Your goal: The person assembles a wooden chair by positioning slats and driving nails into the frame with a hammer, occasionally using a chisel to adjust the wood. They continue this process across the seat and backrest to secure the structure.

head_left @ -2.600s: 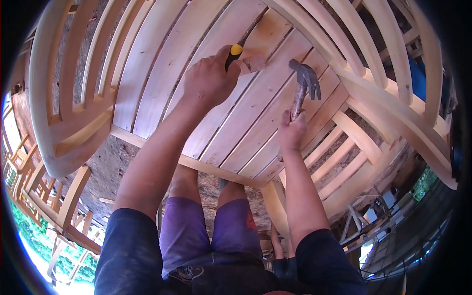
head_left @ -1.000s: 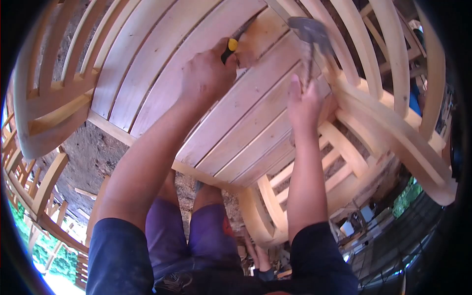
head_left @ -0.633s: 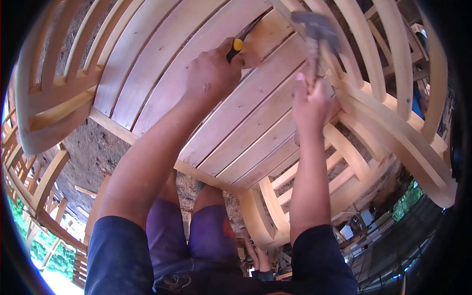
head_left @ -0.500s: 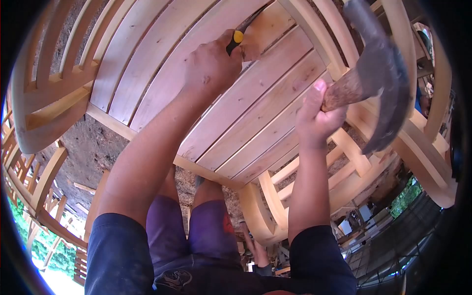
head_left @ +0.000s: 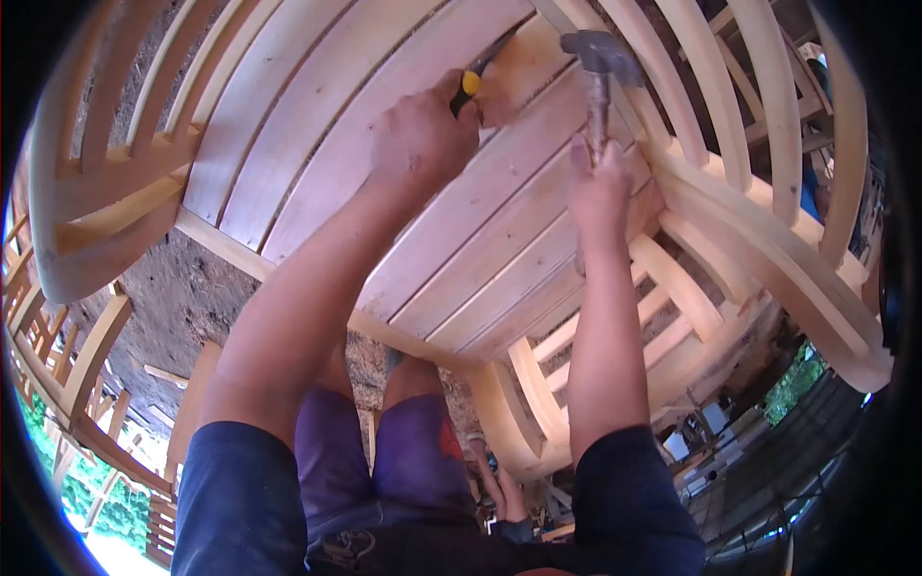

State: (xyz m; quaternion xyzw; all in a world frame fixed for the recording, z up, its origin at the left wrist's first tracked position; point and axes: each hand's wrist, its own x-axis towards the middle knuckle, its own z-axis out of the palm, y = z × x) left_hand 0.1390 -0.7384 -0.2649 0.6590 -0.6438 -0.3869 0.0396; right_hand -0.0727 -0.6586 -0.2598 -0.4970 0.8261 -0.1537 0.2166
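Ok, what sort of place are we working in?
Probably a furniture workshop: there is a slatted seat in bare, pale wood, a hammer in the right hand, and more wooden frames at the left edge of the view.

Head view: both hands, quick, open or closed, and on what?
Left hand: closed, fingers around a yellow-ended tool.
Right hand: closed, holding a hammer by its handle.

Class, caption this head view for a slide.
Left hand grips a yellow-ended black tool, right hand a dark metal claw hammer, over pale wooden slats.
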